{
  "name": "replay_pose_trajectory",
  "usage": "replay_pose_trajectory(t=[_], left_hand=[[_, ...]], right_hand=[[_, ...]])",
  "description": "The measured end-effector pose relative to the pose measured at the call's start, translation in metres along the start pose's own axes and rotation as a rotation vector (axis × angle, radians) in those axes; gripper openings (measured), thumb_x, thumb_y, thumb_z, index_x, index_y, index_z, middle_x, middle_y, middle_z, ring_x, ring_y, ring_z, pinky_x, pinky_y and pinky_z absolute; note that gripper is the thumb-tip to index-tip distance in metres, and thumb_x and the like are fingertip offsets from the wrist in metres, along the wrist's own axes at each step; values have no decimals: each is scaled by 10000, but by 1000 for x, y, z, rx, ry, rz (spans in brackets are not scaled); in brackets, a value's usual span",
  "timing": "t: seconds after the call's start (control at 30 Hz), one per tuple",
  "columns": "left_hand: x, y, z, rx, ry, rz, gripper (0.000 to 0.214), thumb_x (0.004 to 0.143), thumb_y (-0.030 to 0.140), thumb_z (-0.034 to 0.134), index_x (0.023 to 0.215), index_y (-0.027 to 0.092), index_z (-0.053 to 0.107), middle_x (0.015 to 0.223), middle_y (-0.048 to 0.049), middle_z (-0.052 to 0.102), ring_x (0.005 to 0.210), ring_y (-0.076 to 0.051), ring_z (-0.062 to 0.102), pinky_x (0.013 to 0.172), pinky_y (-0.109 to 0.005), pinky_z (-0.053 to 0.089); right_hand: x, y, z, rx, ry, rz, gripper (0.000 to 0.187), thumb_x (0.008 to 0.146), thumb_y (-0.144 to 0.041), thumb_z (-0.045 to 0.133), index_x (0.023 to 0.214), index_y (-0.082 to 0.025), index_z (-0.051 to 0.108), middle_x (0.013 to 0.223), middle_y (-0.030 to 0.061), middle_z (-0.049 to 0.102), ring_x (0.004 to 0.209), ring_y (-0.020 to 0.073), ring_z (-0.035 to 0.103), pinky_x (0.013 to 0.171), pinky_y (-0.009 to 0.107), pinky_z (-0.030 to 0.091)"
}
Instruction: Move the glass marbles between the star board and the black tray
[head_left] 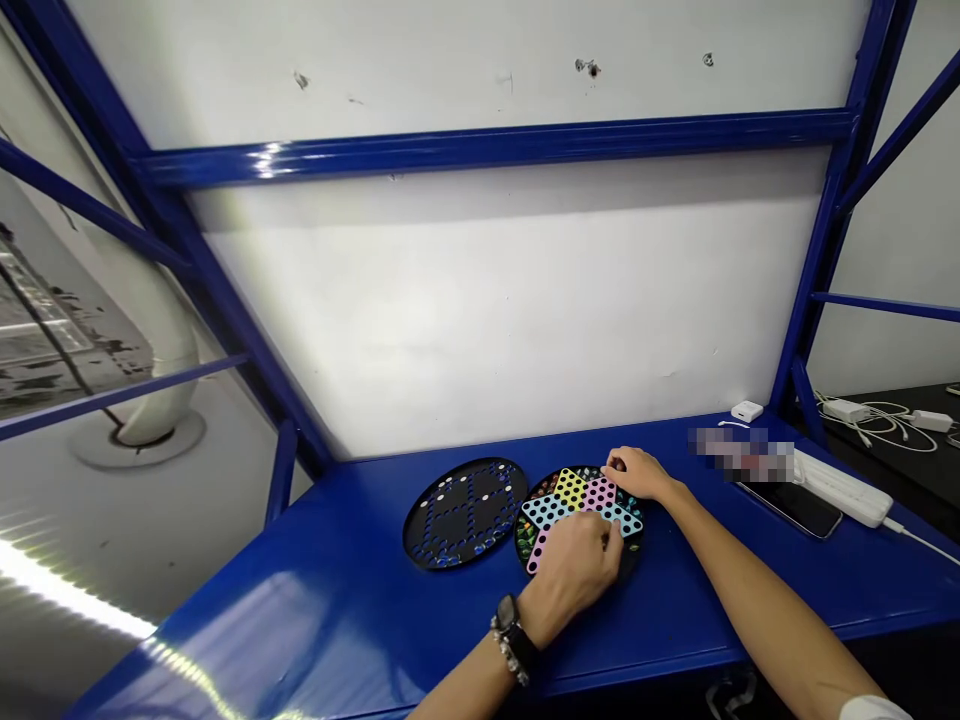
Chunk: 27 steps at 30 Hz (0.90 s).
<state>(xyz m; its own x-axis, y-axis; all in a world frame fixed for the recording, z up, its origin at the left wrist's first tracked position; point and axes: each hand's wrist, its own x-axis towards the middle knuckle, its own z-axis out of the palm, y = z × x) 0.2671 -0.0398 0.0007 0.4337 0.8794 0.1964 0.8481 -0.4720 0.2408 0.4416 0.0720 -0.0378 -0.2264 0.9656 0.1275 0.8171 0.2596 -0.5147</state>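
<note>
A round Chinese checkers board (555, 511) with a star of yellow, pink and blue holed points lies on the blue table. Marbles in green, red and teal sit in the pockets between its points. My left hand (576, 562), wearing a watch and a bead bracelet, is over the board's front part with fingers curled and thumb near the fingertips. At the far right rim, my right hand (636, 472) has its fingers bent in by the pink point. Whatever either hand pinches is hidden or too small to make out.
A black perforated disc (450, 520) with several white and blue spots lies left of the board, close to its rim. Farther right are a phone (795, 508), a white power strip (844, 488) and a small white adapter (747, 411). Blue frame bars (487, 148) cross the wall behind.
</note>
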Motion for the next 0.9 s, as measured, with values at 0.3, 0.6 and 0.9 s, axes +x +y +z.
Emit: replay_pose_trajectory(t=[0.3,0.6,0.9], left_hand=[[31,-128,-51,130,5,-432,570,973,493,261,777,173,690,834,-142,724,786,-252,665,657,-283,386],[38,-140,-25,-10,-128,-280,498,935,514,342,629,194,570,692,-80,660,668,-208,612,587,-273,324],[29,-135,-56,-150,-176,-250,556,882,613,313,636,195,585,532,-9,569,512,-176,555,531,-267,323]], right_hand=[[0,0,-1,25,-31,14,235,895,-422,539,868,-218,653,853,24,669,741,143,572,602,239,320],[1,1,0,26,-31,16,232,891,-420,542,874,-218,655,868,26,671,747,142,573,598,237,317],[0,0,-1,22,-34,17,237,892,-422,532,865,-219,651,855,27,665,733,145,565,591,241,318]])
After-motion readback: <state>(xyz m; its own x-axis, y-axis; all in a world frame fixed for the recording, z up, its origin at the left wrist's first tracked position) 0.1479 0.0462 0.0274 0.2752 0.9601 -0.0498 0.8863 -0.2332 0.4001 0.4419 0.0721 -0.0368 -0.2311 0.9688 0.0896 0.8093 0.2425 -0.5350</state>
